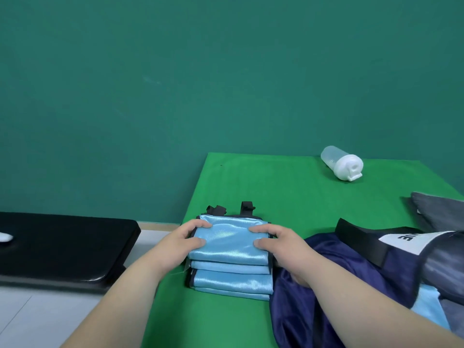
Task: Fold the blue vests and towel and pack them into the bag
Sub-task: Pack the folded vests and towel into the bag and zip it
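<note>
Both my left grip and right grip are clamping the folded vests sideways, keeping em square for the bag beside.

- Stack of folded blue vests: lies on the green worktop, near its left edge; black straps stick out at the far side.
- Left hand: grips the left edge of the top vest, fingers curled over it.
- Right hand: grips the right edge of the same vest (thumb and fingers on the top face).
- Navy bag: crumpled, just right of the stack, under the right forearm.
- Grey towel: at the worktop's right edge, beyond the bag.
- Clear bottle: lying on its side at the far end, white lid toward the camera.
</note>
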{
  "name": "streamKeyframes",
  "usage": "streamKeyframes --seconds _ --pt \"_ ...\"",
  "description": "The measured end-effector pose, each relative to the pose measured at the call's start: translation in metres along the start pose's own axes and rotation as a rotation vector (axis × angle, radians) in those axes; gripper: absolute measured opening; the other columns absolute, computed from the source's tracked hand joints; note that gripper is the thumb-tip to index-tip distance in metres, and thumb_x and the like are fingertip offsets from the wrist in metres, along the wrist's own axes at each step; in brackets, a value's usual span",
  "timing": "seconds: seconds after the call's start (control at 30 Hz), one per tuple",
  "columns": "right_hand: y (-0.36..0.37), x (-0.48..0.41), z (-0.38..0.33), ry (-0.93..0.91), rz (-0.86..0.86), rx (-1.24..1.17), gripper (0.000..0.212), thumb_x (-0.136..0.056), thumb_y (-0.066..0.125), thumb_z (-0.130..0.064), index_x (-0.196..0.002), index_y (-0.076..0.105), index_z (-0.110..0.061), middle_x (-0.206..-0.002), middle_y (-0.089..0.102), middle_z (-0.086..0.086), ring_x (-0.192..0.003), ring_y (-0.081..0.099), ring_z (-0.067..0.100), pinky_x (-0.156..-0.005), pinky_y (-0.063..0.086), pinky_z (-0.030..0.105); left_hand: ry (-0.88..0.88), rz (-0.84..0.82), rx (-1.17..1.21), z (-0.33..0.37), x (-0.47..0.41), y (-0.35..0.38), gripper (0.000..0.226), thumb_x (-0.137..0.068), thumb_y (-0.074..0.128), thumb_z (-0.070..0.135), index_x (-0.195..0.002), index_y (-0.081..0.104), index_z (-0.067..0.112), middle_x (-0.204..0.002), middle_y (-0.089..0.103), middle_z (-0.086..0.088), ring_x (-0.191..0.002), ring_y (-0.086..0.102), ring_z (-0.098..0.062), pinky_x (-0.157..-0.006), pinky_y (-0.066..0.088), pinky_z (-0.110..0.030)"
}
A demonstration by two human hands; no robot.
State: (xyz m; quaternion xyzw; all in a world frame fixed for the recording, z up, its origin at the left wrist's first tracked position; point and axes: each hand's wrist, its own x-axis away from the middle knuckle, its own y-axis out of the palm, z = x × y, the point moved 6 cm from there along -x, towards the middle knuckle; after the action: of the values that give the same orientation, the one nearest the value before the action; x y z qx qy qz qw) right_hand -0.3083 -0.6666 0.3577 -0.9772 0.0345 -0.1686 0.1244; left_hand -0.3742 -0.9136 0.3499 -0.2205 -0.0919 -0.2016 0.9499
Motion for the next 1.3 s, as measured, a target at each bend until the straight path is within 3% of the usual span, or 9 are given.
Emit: streamKeyframes --seconds 0.13,0.2,0.27,0.47,0.7,0.87,0.93,1.17,1.3 --pt "0.002 -0.003 0.003 -0.012 -0.038 0.046 0.030 -0.086 0.075 -0.023 -0.110 0.073 -0.041 -0.071 0.066 0.004 -0.059 0.052 0.032 -0.061 0.046 0.035 0.005 0.004 0.067 -0.014 0.006 0.003 0.036 -0.086 0.068 0.029 -0.116 0.063 0.047 -0.122 0.065 -0.001 -0.102 0.063 -0.029 -0.104 0.044 -0.052" --pt "0.004 -0.001 0.003 -0.028 -0.027 0.084 0.031 -0.084 0.077 -0.027 -0.106 0.072 -0.049 -0.124 0.063 0.026 -0.111 0.058 0.050 -0.099 0.046 0.055 0.019 0.018 0.084 -0.018 0.013 0.002 0.038 -0.085 0.069 0.028 -0.118 0.063 0.046 -0.121 0.066 0.000 -0.106 0.062 -0.036 -0.103 0.044 -0.053" --pt "0.008 0.004 0.000 -0.029 -0.025 0.113 0.031 -0.085 0.076 -0.027 -0.104 0.072 -0.051 -0.138 0.047 0.028 -0.128 0.043 0.048 -0.108 0.036 0.058 0.019 0.024 0.131 -0.018 0.016 0.002 0.034 -0.092 0.067 0.018 -0.115 0.066 0.044 -0.121 0.066 0.005 -0.109 0.064 -0.026 -0.105 0.046 -0.049" --pt "0.008 0.008 -0.004 -0.022 -0.031 0.026 0.027 -0.087 0.074 -0.022 -0.104 0.074 -0.044 -0.133 0.063 0.012 -0.112 0.061 0.021 -0.092 0.048 0.026 0.014 0.017 0.194 0.002 0.016 0.002 0.033 -0.075 0.068 0.032 -0.108 0.070 0.039 -0.130 0.062 0.007 -0.117 0.060 -0.015 -0.109 0.042 -0.041" --pt "0.007 0.015 -0.006 -0.068 0.009 -0.009 0.029 -0.085 0.076 -0.023 -0.100 0.074 -0.048 -0.135 0.050 0.029 -0.126 0.042 0.050 -0.108 0.036 0.055 0.085 0.097 0.208 0.005 0.020 -0.002 0.031 -0.086 0.073 0.018 -0.110 0.071 0.038 -0.128 0.064 0.009 -0.121 0.059 -0.016 -0.111 0.041 -0.044" --pt "0.004 0.021 -0.007 -0.116 0.039 -0.045 0.027 -0.085 0.074 -0.023 -0.101 0.075 -0.045 -0.124 0.059 0.035 -0.096 0.058 0.056 -0.098 0.045 0.059 0.123 0.133 0.177 0.011 0.037 0.000 0.036 -0.085 0.074 0.022 -0.113 0.069 0.043 -0.129 0.063 0.014 -0.124 0.056 -0.012 -0.113 0.040 -0.046" --pt "0.000 0.025 -0.006 -0.120 0.033 -0.051 0.026 -0.086 0.072 -0.019 -0.102 0.076 -0.040 -0.082 0.065 0.022 -0.062 0.043 0.029 -0.069 0.027 0.031 0.134 0.148 0.148 0.012 0.044 0.001 0.036 -0.089 0.072 0.015 -0.109 0.070 0.045 -0.128 0.062 0.019 -0.126 0.052 -0.005 -0.113 0.038 -0.039" --pt "0.001 0.044 0.001 -0.092 0.024 0.019 0.025 -0.091 0.067 -0.013 -0.105 0.074 -0.033 -0.053 0.038 -0.006 -0.047 0.025 0.014 -0.046 0.022 0.025 0.128 0.159 0.104 0.003 0.059 0.012 0.031 -0.095 0.064 0.017 -0.099 0.070 0.048 -0.119 0.061 0.027 -0.114 0.053 0.008 -0.091 0.039 -0.019" --pt "0.001 0.046 0.006 -0.086 0.026 0.058 0.027 -0.092 0.066 -0.012 -0.111 0.073 -0.030 -0.054 0.038 -0.015 -0.041 0.025 0.008 -0.042 0.025 0.020 0.080 0.139 0.122 -0.008 0.056 0.018 0.027 -0.095 0.063 0.021 -0.101 0.071 0.047 -0.108 0.064 0.017 -0.104 0.059 -0.011 -0.085 0.041 -0.021"
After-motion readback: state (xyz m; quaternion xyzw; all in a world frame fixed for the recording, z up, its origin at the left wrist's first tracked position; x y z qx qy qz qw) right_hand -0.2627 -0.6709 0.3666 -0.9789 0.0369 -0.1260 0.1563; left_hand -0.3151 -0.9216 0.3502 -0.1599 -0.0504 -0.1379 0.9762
